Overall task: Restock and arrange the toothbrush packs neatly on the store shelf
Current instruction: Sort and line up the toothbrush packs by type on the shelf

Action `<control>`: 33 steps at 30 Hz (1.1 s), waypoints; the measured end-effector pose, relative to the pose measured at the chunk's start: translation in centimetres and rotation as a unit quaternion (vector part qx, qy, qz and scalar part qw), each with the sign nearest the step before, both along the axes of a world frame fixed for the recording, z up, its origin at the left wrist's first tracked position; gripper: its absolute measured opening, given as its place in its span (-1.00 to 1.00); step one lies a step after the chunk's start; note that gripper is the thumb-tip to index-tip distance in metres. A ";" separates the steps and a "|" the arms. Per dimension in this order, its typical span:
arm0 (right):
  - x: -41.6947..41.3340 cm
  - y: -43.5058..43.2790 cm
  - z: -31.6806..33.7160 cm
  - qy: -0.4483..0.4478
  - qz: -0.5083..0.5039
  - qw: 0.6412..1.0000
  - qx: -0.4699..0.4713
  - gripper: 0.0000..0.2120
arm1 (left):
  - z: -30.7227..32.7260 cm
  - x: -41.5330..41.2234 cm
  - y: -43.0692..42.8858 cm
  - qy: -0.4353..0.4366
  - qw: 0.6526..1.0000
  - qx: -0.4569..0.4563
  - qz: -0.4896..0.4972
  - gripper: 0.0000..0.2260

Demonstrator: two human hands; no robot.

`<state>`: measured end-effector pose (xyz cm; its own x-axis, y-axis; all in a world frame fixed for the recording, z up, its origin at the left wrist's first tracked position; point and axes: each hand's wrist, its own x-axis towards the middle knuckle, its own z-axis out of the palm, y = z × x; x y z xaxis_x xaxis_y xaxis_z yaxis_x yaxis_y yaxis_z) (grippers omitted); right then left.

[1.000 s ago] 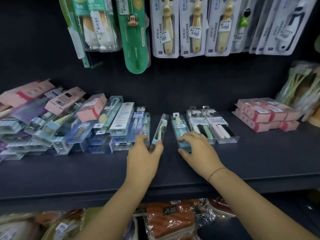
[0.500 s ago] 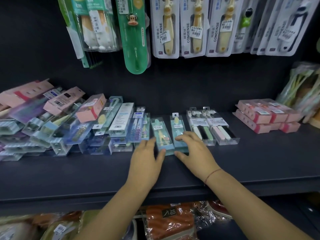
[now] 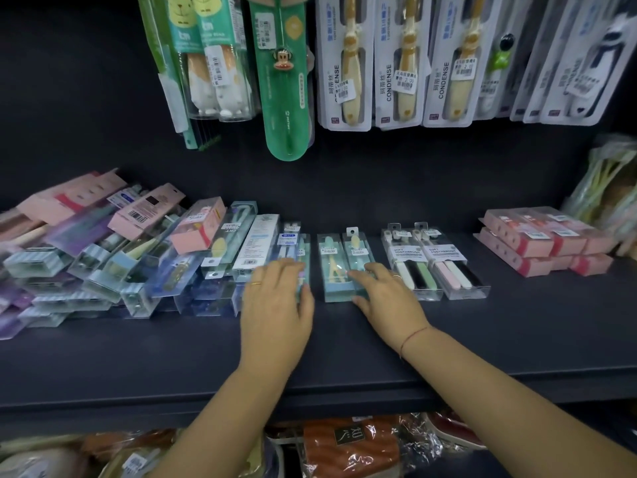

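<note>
Teal pack [image 3: 330, 267] now lies flat beside twin [image 3: 357, 258], neater. Left hand [image 3: 275, 305] presses blue packs [image 3: 290, 243] flat-fingered; right hand [image 3: 386, 298] rests slack-fingered on twin.

This is a shop, seen at its toothbrush display. Carded toothbrushes [image 3: 400, 60] hang in a row from the dark back wall, each with a white price sticker [image 3: 405, 79] bearing a barcode, and several cards are the same product marked CONDENSE. Beside them hang a green toothbrush case [image 3: 286, 98] with a monkey figure and clear tubes [image 3: 213, 63] printed with cartoon animals. On the dark shelf [image 3: 517, 332] below, toothbrush packs [image 3: 103, 257] lie in quantity: a loose heap at the left, clear twin packs [image 3: 431, 267] labelled SOFT TOOTHBRUSH, and stacked pink boxes [image 3: 537, 243] at the right. Under the shelf sit plastic-wrapped goods [image 3: 355, 446].
</note>
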<state>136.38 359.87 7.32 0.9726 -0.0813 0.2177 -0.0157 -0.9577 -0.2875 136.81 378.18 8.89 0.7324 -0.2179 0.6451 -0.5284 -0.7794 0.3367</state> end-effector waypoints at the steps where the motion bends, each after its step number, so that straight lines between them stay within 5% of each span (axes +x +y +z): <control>1: 0.4 -0.2 0.1 0.004 0.000 1.000 0.010 -0.54 | -0.1 0.4 0.8 -0.027 0.999 0.006 0.033 -0.73; 5: 1.2 -0.4 0.5 0.005 -0.004 0.998 0.060 -0.53 | -1.3 1.7 3.4 -0.025 0.992 0.049 0.117 -0.63; 14: -0.3 -1.2 -0.1 -0.021 -0.070 0.966 0.247 -0.14 | -2.7 2.7 5.0 0.052 0.992 0.072 0.087 -0.47; 22: -0.5 0.7 0.4 -0.121 -0.023 0.984 0.132 -0.41 | -2.0 3.5 4.6 0.015 0.999 0.011 0.050 -0.49; 27: -0.4 5.2 1.7 -0.161 0.052 0.952 0.257 -0.64 | -0.7 2.9 4.3 0.003 0.989 -0.108 0.102 -0.67; 30: -0.2 7.2 2.6 -0.126 0.035 0.911 0.391 -0.72 | 0.3 2.0 3.7 0.105 0.932 -0.335 0.093 -0.77; 33: -0.2 8.2 3.4 -0.079 0.022 0.866 0.493 -0.62 | 1.5 1.4 2.7 0.239 0.755 -0.611 0.013 -0.80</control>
<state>136.17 368.04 10.73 0.9437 -0.2676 0.1945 0.1286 -0.2450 -0.9610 138.24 380.92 10.42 0.9388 0.3442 0.0148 -0.1100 0.2586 0.9597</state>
